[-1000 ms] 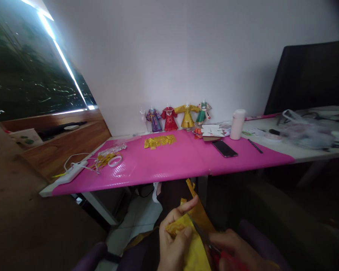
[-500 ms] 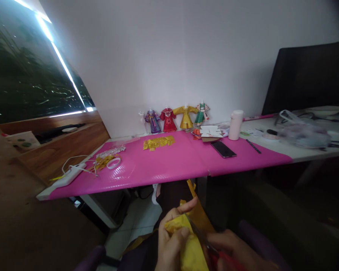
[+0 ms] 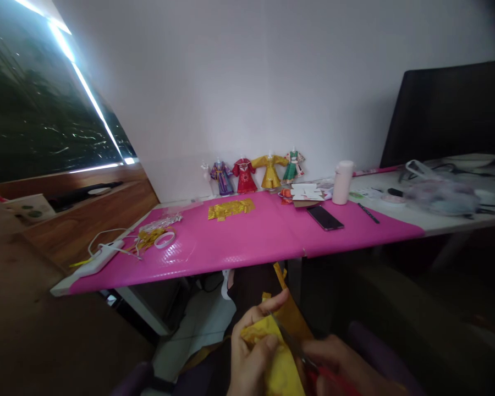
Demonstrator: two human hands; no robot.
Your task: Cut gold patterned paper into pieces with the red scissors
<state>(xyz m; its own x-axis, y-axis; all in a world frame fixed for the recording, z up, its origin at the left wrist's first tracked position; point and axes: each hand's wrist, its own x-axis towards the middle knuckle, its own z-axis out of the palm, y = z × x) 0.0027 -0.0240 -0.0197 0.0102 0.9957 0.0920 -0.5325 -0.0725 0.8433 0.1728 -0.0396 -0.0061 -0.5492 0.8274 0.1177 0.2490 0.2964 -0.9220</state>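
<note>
Low in the view, above the lap, my left hand (image 3: 251, 352) pinches a piece of yellow fabric (image 3: 284, 364) between thumb and fingers. My right hand (image 3: 334, 357) is closed round the red handles of a pair of scissors (image 3: 309, 363). Their blades lie along the right edge of the yellow fabric, pointing up and left toward my left fingers. More golden-yellow cloth (image 3: 296, 316) hangs behind the blades, over dark clothing. The right fingers are dim and partly blurred.
The pink-covered table (image 3: 247, 242) carries gold fabric pieces (image 3: 231, 209), a roll of tape (image 3: 165, 240), a power strip (image 3: 101, 258), a phone (image 3: 325, 218) and a pink bottle (image 3: 343, 182). Several miniature dresses (image 3: 244, 176) stand against the wall. A monitor (image 3: 449, 115) is at right.
The view has shifted very slightly. Both hands, the yellow fabric and the scissors stay in almost the same place; the blades show a little more clearly along the fabric edge.
</note>
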